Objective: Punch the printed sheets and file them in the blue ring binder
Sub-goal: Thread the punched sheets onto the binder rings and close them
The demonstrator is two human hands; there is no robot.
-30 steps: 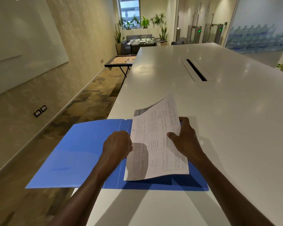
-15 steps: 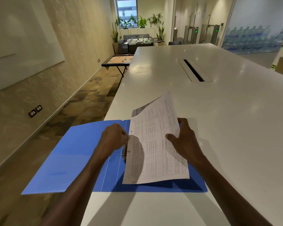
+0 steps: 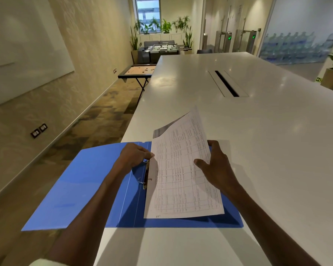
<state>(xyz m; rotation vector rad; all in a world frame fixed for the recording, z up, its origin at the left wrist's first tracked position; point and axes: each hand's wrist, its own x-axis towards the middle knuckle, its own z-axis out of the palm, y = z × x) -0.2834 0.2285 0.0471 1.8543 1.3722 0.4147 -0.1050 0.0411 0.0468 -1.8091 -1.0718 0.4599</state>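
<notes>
L hand (image 3: 134,156): fingers curled, tips pinching the left edge of the printed sheets (image 3: 183,169) just above the upper metal ring (image 3: 145,160). Wrist rests over the binder's spine area.

R hand (image 3: 217,167): grips the right edge of the sheets; thumb lies on the printed face, fingers wrap behind the paper. Far end of the sheets is raised and tilted, top corner curling up off the surface; near end sits low over the binder.

Sheets: printed w/ table grids, handwritten mark at the near left corner. Left margin sits at the ring mechanism (image 3: 146,176); lower ring (image 3: 142,181) shows beside the paper edge, just left of it. Cannot tell whether the rings pass thru punched holes.

Blue ring binder (image 3: 88,189): lies open and flat. Left cover overhangs the table's left edge above the carpeted floor (image 3: 96,127); right cover rests on the white table (image 3: 258,150), under the sheets and R hand.

Further out: cable slot (image 3: 226,83) in the tabletop centre, well apart from the binder. Carrom board (image 3: 137,71) on a stand beside the table's far left edge; foosball table (image 3: 164,48) and plants (image 3: 166,25) beyond.
</notes>
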